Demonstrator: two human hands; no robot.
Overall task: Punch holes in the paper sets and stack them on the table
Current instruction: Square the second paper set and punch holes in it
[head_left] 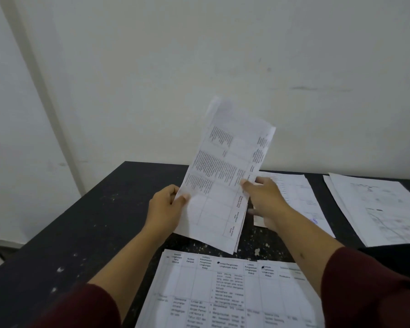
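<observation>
A: Paper set (223, 176) is up off the table (92, 221), held tilted in the air above its far half, printed face toward the camera. Left hand (166, 207) pinches the left edge, thumb on the front, fingers curled behind. Right hand (263, 200) grips the right edge the same way, thumb over the printed side

B: Which step, by your reading?

A: Handling between stations, I judge. Either squaring the sheets before punching or carrying them to a stack. No hole punch shows anywhere in view, so I cannot say which

B: Any holes to go by?

A: The front stack (234, 292), nearest the body, has two dark round marks in its header row that look like punched holes. On the held set I cannot tell; the print is blurred

B: Next move needs what?

A: If stacking: lower it flat and line its edges with a pile already down. If punching: keep the sheets flush at one edge so the holes match through all layers. The lower right corner shows several sheet edges fanned slightly, so a tap to square them seems wise

B: Materials?

A: Thin white office paper, limp, printed with ruled tables and small text. It bows a little between the hands. Table top is black, matte, speckled with pale flecks. Two more piles lie flat to the right: a middle pile (298, 200) partly behind the right hand, and a far-right pile (376, 204) with drawings or maps. Dark red sleeves (369, 287), plain pale wall (199, 55) behind
</observation>
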